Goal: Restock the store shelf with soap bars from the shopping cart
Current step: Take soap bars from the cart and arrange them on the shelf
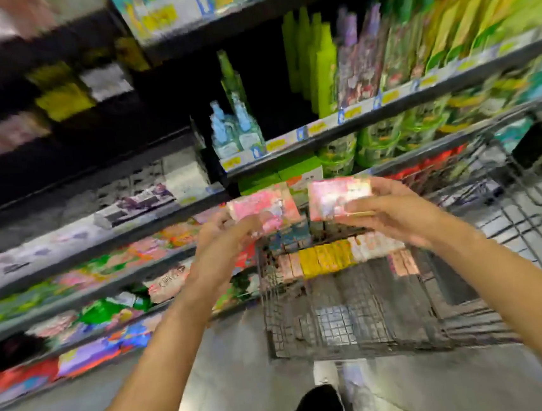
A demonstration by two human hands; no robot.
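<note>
Fingers: left hand (pixel 230 239) curls its fingers (pixel 248 225) round a pink soap pack (pixel 263 209); right hand (pixel 393 213) pinches a second pink pack (pixel 338 195), thumb on its near face
Soap position: both packs held just above the shopping cart (pixel 350 323), side by side, slightly apart
Cart contents: row of pink and yellow bars (pixel 334 255) at the far end
Shelf: store shelf (pixel 110 273) at nine o'clock of the cart
Hard to make out: motion blur smears labels and shelf goods; fingertips behind the packs hidden; forearms cut off at the lower edge
</note>
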